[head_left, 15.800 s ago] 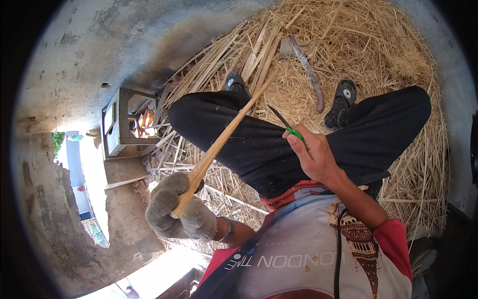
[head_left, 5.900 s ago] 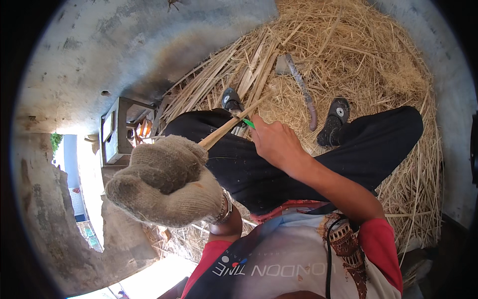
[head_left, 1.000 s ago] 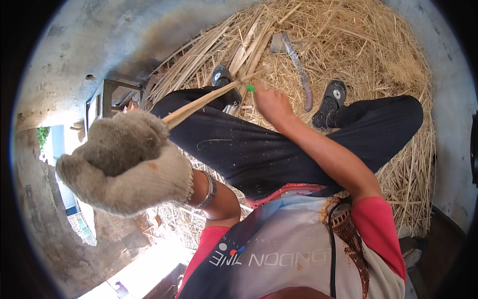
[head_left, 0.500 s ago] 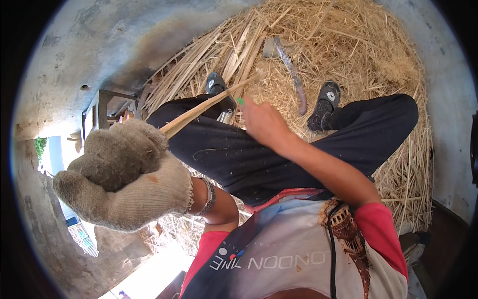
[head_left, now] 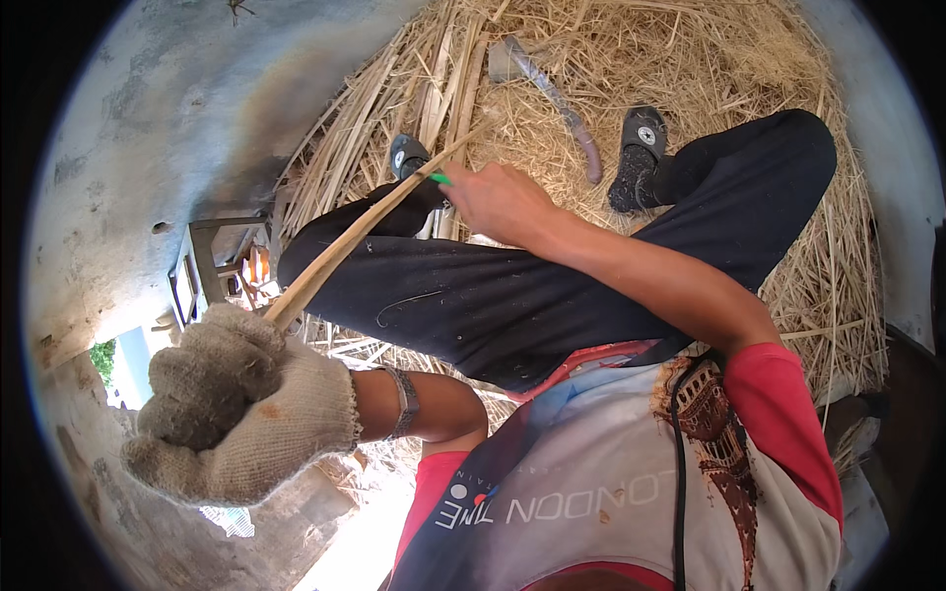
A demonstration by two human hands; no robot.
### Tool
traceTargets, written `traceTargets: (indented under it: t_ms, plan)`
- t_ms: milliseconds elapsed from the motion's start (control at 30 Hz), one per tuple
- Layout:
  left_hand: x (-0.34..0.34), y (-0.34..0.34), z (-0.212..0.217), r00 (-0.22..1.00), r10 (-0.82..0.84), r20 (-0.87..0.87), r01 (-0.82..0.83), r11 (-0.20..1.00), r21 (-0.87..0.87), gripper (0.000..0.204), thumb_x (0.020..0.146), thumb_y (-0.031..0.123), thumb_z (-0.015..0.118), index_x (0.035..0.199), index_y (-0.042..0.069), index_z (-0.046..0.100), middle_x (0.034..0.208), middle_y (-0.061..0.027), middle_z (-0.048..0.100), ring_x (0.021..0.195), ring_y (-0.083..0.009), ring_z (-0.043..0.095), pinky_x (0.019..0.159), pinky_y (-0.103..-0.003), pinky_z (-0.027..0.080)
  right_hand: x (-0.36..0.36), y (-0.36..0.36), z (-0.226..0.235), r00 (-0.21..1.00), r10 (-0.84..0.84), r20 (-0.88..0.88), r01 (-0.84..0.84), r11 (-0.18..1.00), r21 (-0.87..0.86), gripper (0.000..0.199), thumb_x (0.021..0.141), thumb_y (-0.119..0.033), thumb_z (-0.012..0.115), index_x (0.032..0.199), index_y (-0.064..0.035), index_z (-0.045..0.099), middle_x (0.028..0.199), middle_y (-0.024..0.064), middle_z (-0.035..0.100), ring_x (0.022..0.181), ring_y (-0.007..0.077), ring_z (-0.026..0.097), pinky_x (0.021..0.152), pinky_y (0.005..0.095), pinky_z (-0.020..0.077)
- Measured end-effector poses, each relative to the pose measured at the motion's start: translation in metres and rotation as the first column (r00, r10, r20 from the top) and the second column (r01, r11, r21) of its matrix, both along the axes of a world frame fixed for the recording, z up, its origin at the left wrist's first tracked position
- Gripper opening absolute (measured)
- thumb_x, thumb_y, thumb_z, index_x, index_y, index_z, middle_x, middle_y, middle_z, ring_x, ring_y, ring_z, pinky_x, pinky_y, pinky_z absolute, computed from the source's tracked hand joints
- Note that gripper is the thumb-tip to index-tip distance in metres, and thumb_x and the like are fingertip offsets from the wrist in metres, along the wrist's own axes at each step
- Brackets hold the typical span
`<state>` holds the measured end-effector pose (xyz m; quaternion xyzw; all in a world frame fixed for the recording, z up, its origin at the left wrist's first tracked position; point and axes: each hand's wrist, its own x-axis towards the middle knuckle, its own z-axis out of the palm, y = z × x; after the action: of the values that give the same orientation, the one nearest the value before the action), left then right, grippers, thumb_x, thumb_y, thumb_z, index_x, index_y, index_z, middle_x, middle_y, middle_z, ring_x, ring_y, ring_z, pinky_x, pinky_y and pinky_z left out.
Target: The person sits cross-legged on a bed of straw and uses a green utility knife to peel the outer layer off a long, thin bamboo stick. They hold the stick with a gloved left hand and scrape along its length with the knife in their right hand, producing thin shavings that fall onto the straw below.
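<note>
Left hand (head_left: 232,404): in a grey knit work glove, clenched around the near end of a long pale cane strip (head_left: 365,222). The strip runs up and away from the glove, over the left knee of the dark trousers (head_left: 512,305), to the right hand (head_left: 503,202).

Right hand: bare, closed on a small tool with a green handle (head_left: 439,178); only the green tip shows past the fingers, just at the strip. Blade, if any, hidden by the hand.

Strip is held in the air between both hands, above the lap, not resting on the floor.

Surroundings: person seated on a straw pile (head_left: 690,69) covering the far and right part of the floor. Both feet in dark sandals (head_left: 641,148) on the straw. A curved sickle-like tool (head_left: 552,98) lies on the straw between the feet. At the left edge of the straw stands a small metal frame (head_left: 202,271) on bare concrete floor (head_left: 158,118). A metal bangle (head_left: 402,399) sits on the left wrist.
</note>
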<state>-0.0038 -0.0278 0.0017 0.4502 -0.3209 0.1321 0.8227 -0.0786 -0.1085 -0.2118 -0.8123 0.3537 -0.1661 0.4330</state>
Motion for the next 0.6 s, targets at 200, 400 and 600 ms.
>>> traceTargets:
  t_ms: [200,400,600]
  plan:
    - [-0.005,-0.008,0.003,0.992,-0.101,-0.075,0.097,0.994,-0.054,0.045,0.090,0.029,0.052,0.051,0.020,0.031,0.044,0.0021,0.032,0.032,-0.0097,0.025,0.032,-0.024,0.023,-0.003,-0.026,-0.060,0.993,-0.103,-0.057,0.101,0.994,-0.046,0.029,0.102,-0.029,0.047,0.105,-0.0009,0.055,0.071,0.0282,0.063,0.071,0.0503,0.064,0.066,0.0578,0.0513]
    - [-0.005,-0.009,-0.001,1.000,0.002,0.007,-0.002,1.000,-0.025,0.042,0.090,0.023,0.050,0.051,0.018,0.034,0.044,0.0027,0.030,0.034,-0.0086,0.023,0.035,-0.025,0.020,0.008,-0.008,-0.047,0.994,-0.100,0.035,0.103,0.989,-0.105,0.028,0.101,-0.028,0.049,0.106,-0.0018,0.055,0.071,0.0281,0.063,0.071,0.0492,0.064,0.065,0.0569,0.0514]
    - [-0.003,-0.010,0.012,0.988,-0.157,-0.007,0.157,0.987,0.034,0.044,0.096,0.029,0.048,0.056,0.022,0.031,0.041,0.0021,0.031,0.030,-0.0089,0.026,0.029,-0.026,0.025,0.011,-0.025,-0.089,0.984,-0.162,-0.071,0.143,0.965,-0.222,0.019,0.092,-0.011,0.050,0.102,0.0023,0.058,0.075,0.0269,0.066,0.074,0.0449,0.068,0.067,0.0553,0.0549]
